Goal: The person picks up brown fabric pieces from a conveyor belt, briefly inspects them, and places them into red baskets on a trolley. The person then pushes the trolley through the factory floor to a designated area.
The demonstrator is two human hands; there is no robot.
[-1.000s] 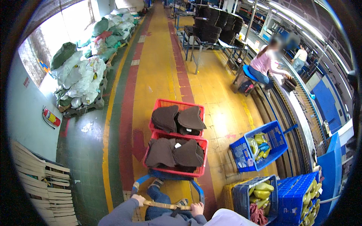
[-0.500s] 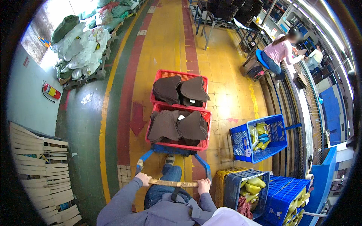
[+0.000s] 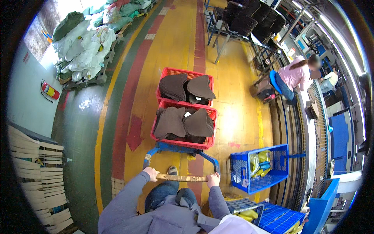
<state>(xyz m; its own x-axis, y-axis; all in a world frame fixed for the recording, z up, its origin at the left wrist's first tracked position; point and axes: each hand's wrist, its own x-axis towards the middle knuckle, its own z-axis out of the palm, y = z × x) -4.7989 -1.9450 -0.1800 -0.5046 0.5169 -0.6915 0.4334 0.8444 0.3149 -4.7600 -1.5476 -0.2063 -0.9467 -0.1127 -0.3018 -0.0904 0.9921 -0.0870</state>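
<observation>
My left hand (image 3: 151,174) and my right hand (image 3: 213,180) are both closed round the ends of a tape-wrapped handlebar (image 3: 182,178). The bar belongs to a blue cart (image 3: 177,146) in front of me. On the cart stand two red plastic baskets, a near one (image 3: 213,128) and a far one (image 3: 212,86), one behind the other. Each holds stacks of dark brown cut pieces, such as the near stack (image 3: 170,123), with curved edges. A small white tag lies among the pieces in each basket.
To the right stands a blue crate (image 3: 259,149) with yellow-green shapes; more crates (image 3: 280,216) are at the lower right. A person in pink (image 3: 294,74) sits at a conveyor line (image 3: 307,132). Left are piled sacks (image 3: 83,50), a fire extinguisher (image 3: 50,91) and a slatted rack (image 3: 41,175).
The cart and I have moved forward along the aisle. The blue crates, the seated person and the floor arrow now sit lower in view. Both hands keep hold of the handlebar.
</observation>
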